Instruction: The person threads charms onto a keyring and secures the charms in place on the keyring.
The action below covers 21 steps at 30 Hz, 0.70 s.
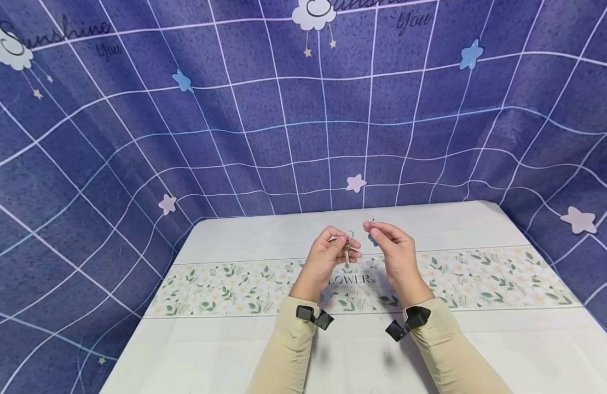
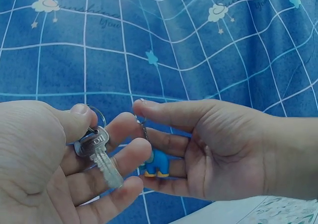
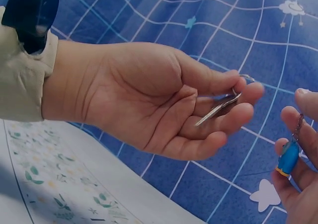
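My left hand [image 1: 325, 257] pinches a thin metal ring [image 2: 102, 115] between thumb and forefinger. From that ring a silver key [image 2: 102, 157] hangs across the fingers. Opposite it, my right hand [image 1: 399, 254] pinches the top of a short chain [image 3: 299, 124] between thumb and forefinger. On the chain dangles a small blue animal charm [image 2: 158, 163] with yellow-orange feet, lying near the curled fingers. In the head view a gap separates the two hands, with the ring and the chain apart. Both hands are held up above the table.
A white table [image 1: 209, 350] carries a floral printed band [image 1: 224, 287] with lettering, below the hands. Behind it hangs a blue grid-patterned curtain [image 1: 264, 142] with stars and clouds. A black strapped camera [image 1: 409, 323] sits on each beige sleeve [image 1: 288, 350].
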Each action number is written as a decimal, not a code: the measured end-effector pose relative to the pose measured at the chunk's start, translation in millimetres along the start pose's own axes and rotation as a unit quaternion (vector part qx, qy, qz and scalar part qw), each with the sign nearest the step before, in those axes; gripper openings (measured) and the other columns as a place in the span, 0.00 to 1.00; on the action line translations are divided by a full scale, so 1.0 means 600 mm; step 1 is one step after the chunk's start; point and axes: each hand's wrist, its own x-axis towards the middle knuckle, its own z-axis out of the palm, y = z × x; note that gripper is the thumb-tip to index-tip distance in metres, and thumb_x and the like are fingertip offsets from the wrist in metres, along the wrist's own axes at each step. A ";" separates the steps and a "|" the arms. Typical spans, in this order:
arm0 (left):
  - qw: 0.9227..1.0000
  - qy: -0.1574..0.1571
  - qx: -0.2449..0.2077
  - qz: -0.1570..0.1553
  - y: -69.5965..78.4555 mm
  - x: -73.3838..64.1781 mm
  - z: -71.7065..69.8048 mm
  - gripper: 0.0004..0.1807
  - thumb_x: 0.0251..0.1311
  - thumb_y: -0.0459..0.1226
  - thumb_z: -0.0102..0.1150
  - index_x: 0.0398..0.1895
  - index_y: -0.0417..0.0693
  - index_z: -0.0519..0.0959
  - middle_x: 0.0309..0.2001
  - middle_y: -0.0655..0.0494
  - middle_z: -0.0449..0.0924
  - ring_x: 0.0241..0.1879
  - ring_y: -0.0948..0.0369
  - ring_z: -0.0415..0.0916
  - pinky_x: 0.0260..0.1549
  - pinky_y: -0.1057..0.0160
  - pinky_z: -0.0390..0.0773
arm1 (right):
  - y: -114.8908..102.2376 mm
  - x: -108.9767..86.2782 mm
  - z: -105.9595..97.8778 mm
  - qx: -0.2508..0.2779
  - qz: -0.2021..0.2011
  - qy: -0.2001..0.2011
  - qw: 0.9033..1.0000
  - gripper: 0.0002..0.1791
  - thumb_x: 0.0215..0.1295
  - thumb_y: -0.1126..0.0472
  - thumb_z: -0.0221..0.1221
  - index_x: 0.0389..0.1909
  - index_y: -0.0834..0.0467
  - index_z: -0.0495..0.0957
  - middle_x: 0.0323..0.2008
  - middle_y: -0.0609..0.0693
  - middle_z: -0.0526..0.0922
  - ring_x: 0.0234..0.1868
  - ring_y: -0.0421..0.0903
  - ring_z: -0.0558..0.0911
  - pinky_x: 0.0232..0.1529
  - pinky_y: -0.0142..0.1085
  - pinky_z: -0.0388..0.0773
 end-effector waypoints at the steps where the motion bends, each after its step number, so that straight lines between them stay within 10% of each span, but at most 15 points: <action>1: 1.000 0.002 0.002 -0.003 0.000 -0.001 0.000 0.06 0.78 0.38 0.46 0.39 0.54 0.72 0.35 0.61 0.87 0.33 0.64 0.86 0.37 0.63 0.84 | -0.001 0.000 0.001 -0.001 0.000 -0.002 1.000 0.07 0.67 0.74 0.62 0.43 0.68 0.85 0.40 0.46 0.90 0.48 0.44 0.86 0.54 0.35 0.79; 21: 1.000 0.003 0.004 -0.018 0.016 -0.011 0.007 0.07 0.79 0.35 0.44 0.39 0.52 0.70 0.33 0.59 0.84 0.27 0.65 0.84 0.30 0.66 0.83 | 0.004 -0.009 0.006 -0.028 0.025 -0.038 0.999 0.08 0.68 0.74 0.61 0.45 0.72 0.82 0.40 0.45 0.90 0.46 0.42 0.86 0.53 0.35 0.78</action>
